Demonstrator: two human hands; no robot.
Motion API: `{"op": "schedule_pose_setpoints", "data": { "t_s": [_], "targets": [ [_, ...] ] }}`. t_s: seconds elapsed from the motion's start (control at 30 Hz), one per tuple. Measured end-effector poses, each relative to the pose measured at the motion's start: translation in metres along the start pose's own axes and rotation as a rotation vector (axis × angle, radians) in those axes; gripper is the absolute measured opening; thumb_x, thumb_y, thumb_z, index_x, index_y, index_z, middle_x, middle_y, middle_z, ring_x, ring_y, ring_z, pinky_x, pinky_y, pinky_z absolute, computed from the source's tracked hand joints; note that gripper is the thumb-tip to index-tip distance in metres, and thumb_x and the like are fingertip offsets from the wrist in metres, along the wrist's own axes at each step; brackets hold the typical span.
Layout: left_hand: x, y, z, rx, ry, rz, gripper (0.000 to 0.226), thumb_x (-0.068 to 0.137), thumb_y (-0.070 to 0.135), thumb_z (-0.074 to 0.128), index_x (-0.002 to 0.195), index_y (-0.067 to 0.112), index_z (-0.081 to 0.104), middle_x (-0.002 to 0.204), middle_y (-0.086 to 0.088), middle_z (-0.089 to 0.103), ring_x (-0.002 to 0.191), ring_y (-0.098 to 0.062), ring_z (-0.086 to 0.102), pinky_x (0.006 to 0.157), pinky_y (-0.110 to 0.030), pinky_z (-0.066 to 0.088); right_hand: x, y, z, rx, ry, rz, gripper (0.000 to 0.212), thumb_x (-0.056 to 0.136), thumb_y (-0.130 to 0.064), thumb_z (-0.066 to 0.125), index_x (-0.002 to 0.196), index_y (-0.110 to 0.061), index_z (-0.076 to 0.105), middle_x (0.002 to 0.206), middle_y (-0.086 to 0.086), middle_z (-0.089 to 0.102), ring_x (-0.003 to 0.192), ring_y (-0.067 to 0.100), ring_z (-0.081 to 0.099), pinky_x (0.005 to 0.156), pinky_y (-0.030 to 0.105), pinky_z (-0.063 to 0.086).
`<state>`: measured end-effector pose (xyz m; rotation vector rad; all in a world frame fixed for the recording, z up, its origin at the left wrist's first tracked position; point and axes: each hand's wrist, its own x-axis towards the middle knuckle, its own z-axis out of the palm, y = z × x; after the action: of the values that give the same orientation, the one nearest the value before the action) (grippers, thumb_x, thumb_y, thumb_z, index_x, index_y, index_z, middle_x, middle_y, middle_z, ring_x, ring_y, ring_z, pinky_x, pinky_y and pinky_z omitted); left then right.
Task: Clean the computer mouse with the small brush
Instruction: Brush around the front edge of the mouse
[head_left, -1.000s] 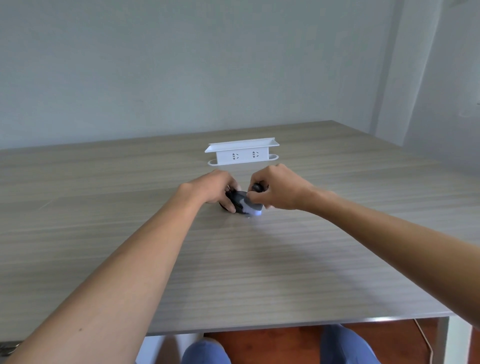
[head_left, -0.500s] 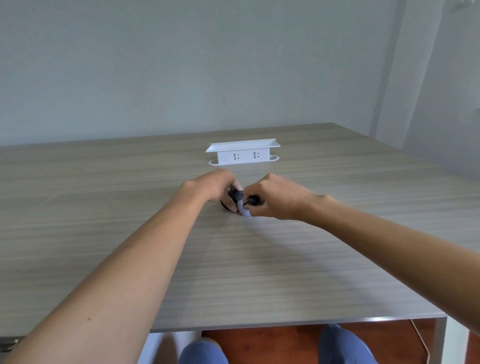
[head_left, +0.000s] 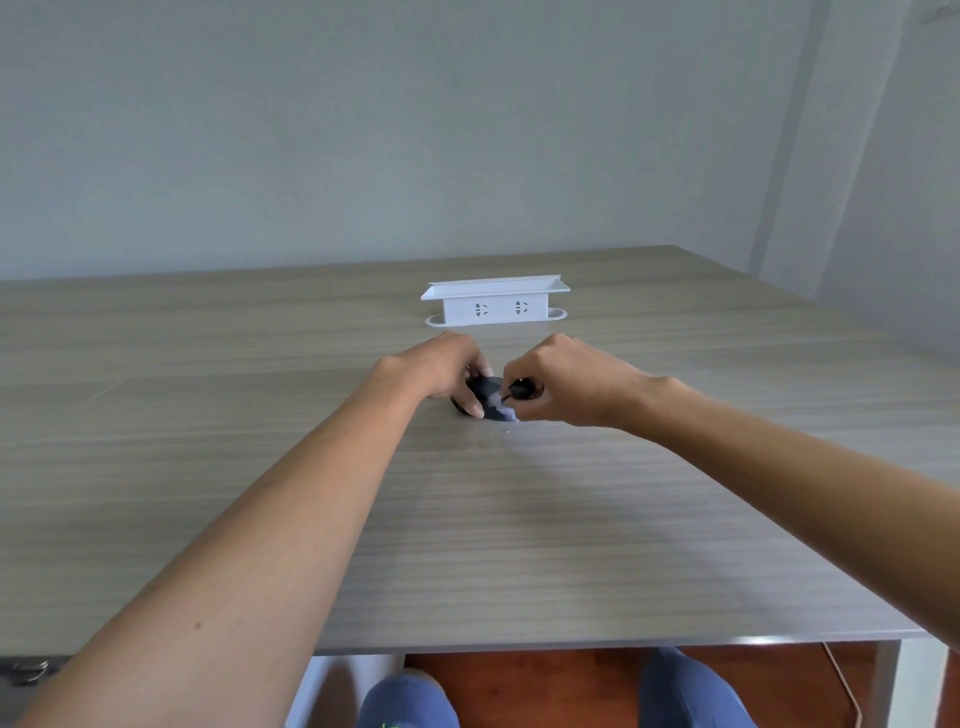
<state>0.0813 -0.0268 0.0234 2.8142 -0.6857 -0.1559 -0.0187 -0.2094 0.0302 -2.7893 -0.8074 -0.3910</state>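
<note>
A dark computer mouse (head_left: 487, 396) lies on the wooden table (head_left: 467, 519), mostly covered by my hands. My left hand (head_left: 445, 371) grips its left side, thumb along the near edge. My right hand (head_left: 566, 383) is closed on a small black-handled brush (head_left: 522, 389), whose pale bristles rest on the mouse's top and right side. The front of the mouse is hidden behind my fingers.
A white socket box (head_left: 494, 304) with a flat lid stands on the table just beyond my hands. The table's near edge (head_left: 571, 642) runs above my knees. A grey wall rises behind the table, and its right edge falls away toward the corner.
My right hand has shifted slightly right and back with the brush, so more of the mouse's top shows. My left hand has stayed on the mouse.
</note>
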Motion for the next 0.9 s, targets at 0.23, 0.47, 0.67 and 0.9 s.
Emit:
{"op": "schedule_pose_setpoints", "data": {
  "t_s": [0.23, 0.47, 0.67, 0.9],
  "targets": [
    [0.002, -0.003, 0.000, 0.029, -0.004, 0.029, 0.041, 0.067, 0.025, 0.092, 0.104, 0.020, 0.074, 0.097, 0.003, 0.073, 0.100, -0.022, 0.069, 0.091, -0.038, 0.057, 0.001, 0.025, -0.009, 0.290, 0.204, 0.310, 0.013, 0.079, -0.014, 0.063, 0.071, -0.008, 0.072, 0.060, 0.003, 0.071, 0.052, 0.019, 0.063, 0.046, 0.026, 0.051],
    [0.002, -0.003, 0.000, 0.053, -0.003, 0.023, 0.045, 0.066, 0.026, 0.093, 0.106, 0.020, 0.075, 0.088, 0.008, 0.071, 0.092, -0.022, 0.069, 0.088, -0.039, 0.058, 0.002, 0.025, 0.006, 0.720, 0.104, 0.633, 0.032, 0.087, -0.006, 0.051, 0.076, 0.005, 0.079, 0.070, 0.019, 0.076, 0.058, 0.024, 0.071, 0.052, 0.025, 0.059],
    [0.002, -0.002, 0.001, 0.052, 0.002, 0.028, 0.043, 0.069, 0.024, 0.091, 0.107, 0.016, 0.073, 0.082, 0.009, 0.065, 0.084, -0.019, 0.064, 0.073, -0.028, 0.049, 0.010, 0.020, 0.007, 0.908, 0.020, 0.719, 0.032, 0.092, -0.007, 0.052, 0.091, 0.014, 0.075, 0.067, 0.017, 0.074, 0.052, 0.019, 0.068, 0.054, 0.027, 0.062],
    [0.001, -0.003, 0.002, 0.038, 0.015, 0.028, 0.041, 0.070, 0.024, 0.091, 0.107, 0.017, 0.073, 0.069, 0.015, 0.057, 0.066, -0.009, 0.053, 0.060, -0.024, 0.038, 0.020, 0.027, 0.004, 0.825, 0.058, 0.762, 0.032, 0.089, -0.004, 0.049, 0.092, 0.015, 0.075, 0.061, 0.016, 0.073, 0.061, 0.031, 0.069, 0.079, 0.045, 0.064]
  ]
}}
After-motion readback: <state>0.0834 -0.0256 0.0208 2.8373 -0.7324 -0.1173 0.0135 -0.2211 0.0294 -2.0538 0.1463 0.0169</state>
